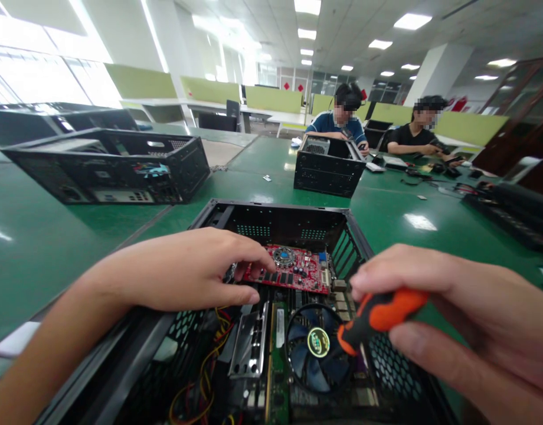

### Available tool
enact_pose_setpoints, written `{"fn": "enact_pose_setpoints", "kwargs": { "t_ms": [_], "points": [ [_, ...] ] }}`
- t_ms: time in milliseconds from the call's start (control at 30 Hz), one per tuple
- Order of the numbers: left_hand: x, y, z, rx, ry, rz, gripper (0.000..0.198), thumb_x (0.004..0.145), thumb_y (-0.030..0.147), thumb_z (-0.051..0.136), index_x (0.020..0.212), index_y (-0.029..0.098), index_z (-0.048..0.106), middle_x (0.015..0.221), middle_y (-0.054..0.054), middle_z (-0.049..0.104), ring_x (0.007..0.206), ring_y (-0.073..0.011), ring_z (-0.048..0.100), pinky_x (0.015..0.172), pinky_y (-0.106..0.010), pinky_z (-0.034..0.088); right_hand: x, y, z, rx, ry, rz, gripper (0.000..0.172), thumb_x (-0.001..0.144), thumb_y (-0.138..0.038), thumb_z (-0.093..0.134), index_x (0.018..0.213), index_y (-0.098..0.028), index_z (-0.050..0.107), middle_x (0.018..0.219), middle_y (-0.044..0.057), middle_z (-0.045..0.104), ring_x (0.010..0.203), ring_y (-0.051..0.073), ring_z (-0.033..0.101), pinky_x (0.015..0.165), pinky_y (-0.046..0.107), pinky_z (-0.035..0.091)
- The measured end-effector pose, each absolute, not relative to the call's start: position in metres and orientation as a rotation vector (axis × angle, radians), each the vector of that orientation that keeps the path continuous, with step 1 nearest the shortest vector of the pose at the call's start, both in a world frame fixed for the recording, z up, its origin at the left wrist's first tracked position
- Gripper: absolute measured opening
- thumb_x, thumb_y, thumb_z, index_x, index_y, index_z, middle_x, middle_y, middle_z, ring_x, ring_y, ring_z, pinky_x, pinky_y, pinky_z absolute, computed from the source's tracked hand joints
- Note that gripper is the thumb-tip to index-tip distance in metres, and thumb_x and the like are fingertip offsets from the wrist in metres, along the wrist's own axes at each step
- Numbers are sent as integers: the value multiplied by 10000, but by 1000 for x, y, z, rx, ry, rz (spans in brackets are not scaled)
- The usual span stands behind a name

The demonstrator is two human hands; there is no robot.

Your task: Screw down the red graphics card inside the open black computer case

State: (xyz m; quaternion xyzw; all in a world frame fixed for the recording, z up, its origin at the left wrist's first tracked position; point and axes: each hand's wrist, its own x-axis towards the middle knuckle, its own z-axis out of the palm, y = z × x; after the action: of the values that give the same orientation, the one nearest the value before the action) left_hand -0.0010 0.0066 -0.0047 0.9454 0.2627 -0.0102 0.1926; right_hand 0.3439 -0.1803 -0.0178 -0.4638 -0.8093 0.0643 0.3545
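In front of me an open black computer case (271, 213) lies on its side. My right hand (435, 295) grips a screwdriver (382, 316) by its orange and black handle, above the case's right side near the round CPU fan (319, 348). Any shaft of the screwdriver is out of sight. My left hand (209, 268) reaches over the case from the left, thumb and fingers apart, with nothing visible between them. Its fingertips are at the left end of a red graphics card (304, 268); I cannot tell whether they touch it.
Several wires (205, 378) and a silver metal bracket (249, 345) are inside the case. Another black case (121, 168) stands at the left on the green table (240, 189). Across it, one person (337, 121) works at a third case (327, 171), and another person (415, 139) handles parts.
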Motion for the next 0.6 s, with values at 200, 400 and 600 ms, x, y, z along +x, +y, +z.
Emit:
{"fn": "enact_pose_setpoints", "kwargs": {
  "t_ms": [200,400,600],
  "points": [
    [1,3,-2,2648,733,5,332,1072,466,863,1368,358,970,1231,-15,1009,1074,-298,931,884,-356,642,311,-134,-27,-932,-2169,127,324,1247,-87,587,1483,-236,751,1287,23,960,1147,145,939,1108,186,730],
    [1,3,-1,2635,742,-20,325,1061,443,869,1361,371,972,1124,4,992,962,-286,907,844,-374,623,307,-130,-32,-911,-2211,109,345,1228,-54,567,1476,-174,775,1314,76,986,1221,183,951,1154,244,733],
    [0,3,-2,2643,715,-6,339,1076,430,871,1395,377,970,1151,1,999,976,-289,910,843,-367,629,308,-130,-31,-953,-2183,115,325,1245,-85,600,1492,-204,774,1301,87,980,1137,226,953,1041,327,782]
  ]
}}
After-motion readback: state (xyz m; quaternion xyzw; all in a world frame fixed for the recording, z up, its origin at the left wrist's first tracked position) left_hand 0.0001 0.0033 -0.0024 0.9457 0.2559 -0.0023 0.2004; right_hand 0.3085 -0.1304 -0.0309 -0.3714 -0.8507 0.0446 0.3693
